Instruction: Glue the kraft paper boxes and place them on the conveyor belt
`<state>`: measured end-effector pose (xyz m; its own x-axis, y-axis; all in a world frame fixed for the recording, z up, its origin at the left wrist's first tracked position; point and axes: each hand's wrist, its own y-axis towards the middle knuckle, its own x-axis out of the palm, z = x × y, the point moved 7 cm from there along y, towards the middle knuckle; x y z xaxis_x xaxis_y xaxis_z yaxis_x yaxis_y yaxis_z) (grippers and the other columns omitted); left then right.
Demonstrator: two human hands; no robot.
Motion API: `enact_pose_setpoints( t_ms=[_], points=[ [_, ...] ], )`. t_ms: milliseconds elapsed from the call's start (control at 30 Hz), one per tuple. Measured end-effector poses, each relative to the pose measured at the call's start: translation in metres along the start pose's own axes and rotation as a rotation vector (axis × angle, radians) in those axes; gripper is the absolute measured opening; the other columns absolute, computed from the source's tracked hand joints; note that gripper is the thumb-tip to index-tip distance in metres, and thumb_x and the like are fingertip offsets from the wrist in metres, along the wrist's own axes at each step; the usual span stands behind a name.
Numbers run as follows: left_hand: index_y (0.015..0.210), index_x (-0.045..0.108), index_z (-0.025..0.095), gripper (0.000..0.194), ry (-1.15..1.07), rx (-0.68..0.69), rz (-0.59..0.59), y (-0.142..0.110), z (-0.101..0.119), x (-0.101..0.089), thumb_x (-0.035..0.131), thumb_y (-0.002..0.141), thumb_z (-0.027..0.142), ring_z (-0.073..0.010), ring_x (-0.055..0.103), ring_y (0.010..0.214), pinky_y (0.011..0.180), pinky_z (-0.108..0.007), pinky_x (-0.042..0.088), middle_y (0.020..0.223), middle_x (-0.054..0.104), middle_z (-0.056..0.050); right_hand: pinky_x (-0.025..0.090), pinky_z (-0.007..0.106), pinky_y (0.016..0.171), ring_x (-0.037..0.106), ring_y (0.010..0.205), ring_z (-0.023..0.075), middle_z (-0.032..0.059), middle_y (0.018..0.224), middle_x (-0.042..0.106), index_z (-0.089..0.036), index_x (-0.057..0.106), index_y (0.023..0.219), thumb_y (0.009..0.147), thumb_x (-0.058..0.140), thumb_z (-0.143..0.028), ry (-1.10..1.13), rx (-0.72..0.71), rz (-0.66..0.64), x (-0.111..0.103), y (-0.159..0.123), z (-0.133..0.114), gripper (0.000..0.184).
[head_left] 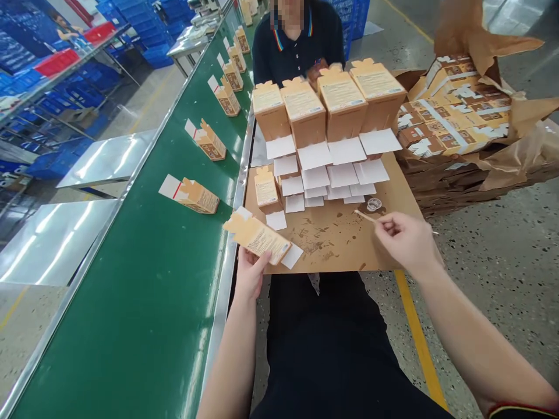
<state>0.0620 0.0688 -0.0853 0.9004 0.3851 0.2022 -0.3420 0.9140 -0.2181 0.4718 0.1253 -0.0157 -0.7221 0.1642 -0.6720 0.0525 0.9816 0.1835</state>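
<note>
My left hand (251, 270) is closed on a small tan carton (257, 237), thumb on its printed face. The carton lies tilted over the near left corner of the brown board, with a white flap sticking out at its lower right end. A thin cotton swab (365, 216) is pinched in my right hand (404, 238), its tip pointing left. Just beyond that tip sits a small clear round dish (374, 204) on a dark stain. Past my left hand, a single carton (267, 189) stands on the board near stacked cartons (305, 110) with white flaps hanging out.
Left of me runs a green conveyor belt (144, 302) with a metal edge, carrying a row of cartons (203, 195). Dark smears mark the brown board (345, 253). A person (301, 41) sits across from me. At right, brown wrapping paper (458, 174) surrounds packed flat cartons (458, 125).
</note>
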Motion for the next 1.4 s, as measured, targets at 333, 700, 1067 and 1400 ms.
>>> enact_pose_setpoints(
  t_ms=[333,700,1067,1400],
  points=[
    [0.12,0.07,0.023,0.079,0.081,0.008,0.025,0.005,-0.004,0.006,0.111,0.058,0.051,-0.0318,0.079,0.124,0.114,-0.047,0.06,0.124,0.081,-0.013,0.049,0.028,0.061,0.058,0.059,0.0143,0.0,0.069,0.065,-0.024,0.064,0.08,0.101,0.058,-0.018,0.217,-0.316,-0.237,0.136,-0.091,-0.067,0.023],
    [0.127,0.067,0.023,0.083,0.143,0.045,-0.025,-0.004,-0.007,0.017,0.11,0.06,0.045,-0.0324,0.079,0.125,0.114,-0.049,0.061,0.132,0.079,-0.014,0.052,0.029,0.064,0.065,0.064,0.0171,0.0017,0.072,0.07,-0.025,0.064,0.081,0.102,0.058,-0.019,0.155,-0.254,-0.159,0.12,-0.075,-0.048,0.023],
    [0.135,0.068,0.024,0.075,0.406,0.188,-0.004,-0.038,-0.01,0.037,0.102,0.07,0.035,-0.0378,0.076,0.124,0.108,-0.052,0.063,0.128,0.077,-0.014,0.062,0.031,0.063,0.069,0.062,0.0192,0.0032,0.072,0.075,-0.028,0.072,0.079,0.103,0.061,-0.033,0.224,-0.076,-0.056,0.078,-0.077,-0.037,0.026],
    [0.121,0.069,0.022,0.069,0.361,0.25,0.331,-0.008,0.023,-0.052,0.105,0.063,0.033,-0.0415,0.075,0.131,0.119,-0.066,0.057,0.127,0.078,-0.016,0.06,0.032,0.058,0.066,0.056,0.0183,0.0024,0.068,0.074,-0.027,0.074,0.08,0.101,0.066,-0.035,0.256,-0.074,0.048,0.057,-0.081,-0.035,0.025]
  ],
)
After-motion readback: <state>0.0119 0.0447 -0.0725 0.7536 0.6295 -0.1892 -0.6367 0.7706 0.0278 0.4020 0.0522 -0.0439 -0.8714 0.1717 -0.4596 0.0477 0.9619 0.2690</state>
